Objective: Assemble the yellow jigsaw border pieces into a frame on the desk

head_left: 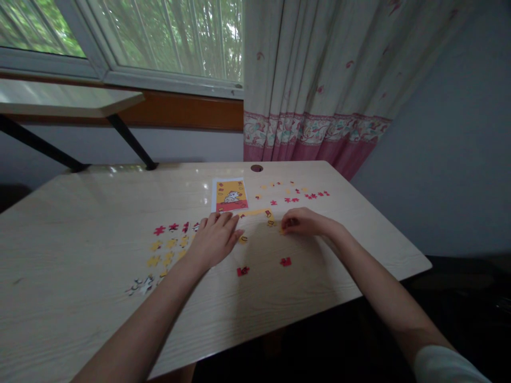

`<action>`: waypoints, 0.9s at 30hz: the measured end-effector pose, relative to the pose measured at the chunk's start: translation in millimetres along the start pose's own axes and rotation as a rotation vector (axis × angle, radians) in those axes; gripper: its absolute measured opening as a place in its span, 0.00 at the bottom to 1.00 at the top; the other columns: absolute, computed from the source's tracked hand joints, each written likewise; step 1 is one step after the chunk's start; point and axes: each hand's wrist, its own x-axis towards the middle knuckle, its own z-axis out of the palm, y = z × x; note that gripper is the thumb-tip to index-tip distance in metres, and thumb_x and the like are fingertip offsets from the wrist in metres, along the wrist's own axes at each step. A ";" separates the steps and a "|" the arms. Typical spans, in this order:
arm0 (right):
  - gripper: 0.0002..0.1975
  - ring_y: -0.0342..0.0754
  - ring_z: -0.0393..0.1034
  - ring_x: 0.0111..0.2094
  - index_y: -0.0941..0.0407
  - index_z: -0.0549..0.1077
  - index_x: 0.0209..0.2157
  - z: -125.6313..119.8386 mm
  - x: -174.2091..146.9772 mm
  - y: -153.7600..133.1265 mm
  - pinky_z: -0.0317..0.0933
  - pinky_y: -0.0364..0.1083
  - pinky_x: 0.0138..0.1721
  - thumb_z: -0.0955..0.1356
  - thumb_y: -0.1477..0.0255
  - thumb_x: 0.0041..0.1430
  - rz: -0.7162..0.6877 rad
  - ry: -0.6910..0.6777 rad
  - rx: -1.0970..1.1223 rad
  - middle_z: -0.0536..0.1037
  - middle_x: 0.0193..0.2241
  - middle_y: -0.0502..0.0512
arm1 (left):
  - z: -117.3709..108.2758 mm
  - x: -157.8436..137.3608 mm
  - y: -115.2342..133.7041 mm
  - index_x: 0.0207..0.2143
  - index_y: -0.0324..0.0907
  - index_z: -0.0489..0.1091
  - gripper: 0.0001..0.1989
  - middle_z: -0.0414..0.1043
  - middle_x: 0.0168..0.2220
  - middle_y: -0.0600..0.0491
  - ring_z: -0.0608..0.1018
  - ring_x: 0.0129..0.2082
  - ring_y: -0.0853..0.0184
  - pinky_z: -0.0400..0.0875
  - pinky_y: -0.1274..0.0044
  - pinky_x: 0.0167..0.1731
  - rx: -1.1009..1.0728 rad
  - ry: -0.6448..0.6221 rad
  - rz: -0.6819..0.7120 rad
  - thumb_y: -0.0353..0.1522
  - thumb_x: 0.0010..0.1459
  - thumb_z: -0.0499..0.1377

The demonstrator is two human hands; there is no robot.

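Head view, printed picture (232, 196), puzzle pieces (242, 271)

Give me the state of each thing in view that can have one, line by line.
Left hand, palm down, thumb spread
Right hand, apparently pinching a yellow piece
Picture card, flat, face up
Left puzzle pieces, loose, roughly in rows
Far puzzle pieces, loose, spread out
Yellow strip, seemingly joined
Two nearest red pieces, loose, apart
Curtain, hanging in folds
Window, open or shut unclear
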 end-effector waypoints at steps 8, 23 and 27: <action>0.09 0.41 0.66 0.28 0.58 0.76 0.35 -14.4 -8.9 22.7 0.56 0.40 0.30 0.64 0.79 0.56 0.088 0.151 -0.109 0.76 0.29 0.53 | -3.5 -0.2 1.6 0.54 0.40 0.63 0.21 0.65 0.53 0.44 0.65 0.49 0.50 0.63 0.61 0.44 0.009 -0.025 -0.016 0.41 0.65 0.44; 0.10 0.44 0.69 0.35 0.57 0.76 0.39 -8.6 -3.3 36.6 0.61 0.43 0.36 0.66 0.78 0.55 -0.004 0.210 -0.160 0.78 0.35 0.56 | -2.4 -0.4 -0.6 0.54 0.41 0.64 0.21 0.65 0.53 0.44 0.66 0.48 0.49 0.63 0.60 0.43 -0.002 -0.009 -0.007 0.41 0.65 0.44; 0.12 0.45 0.70 0.37 0.58 0.76 0.40 -8.9 -3.0 39.7 0.61 0.44 0.39 0.64 0.80 0.57 -0.060 0.226 -0.135 0.78 0.37 0.57 | -3.8 -1.0 0.1 0.54 0.41 0.64 0.21 0.64 0.53 0.44 0.66 0.49 0.49 0.63 0.61 0.43 0.001 -0.008 -0.008 0.40 0.65 0.45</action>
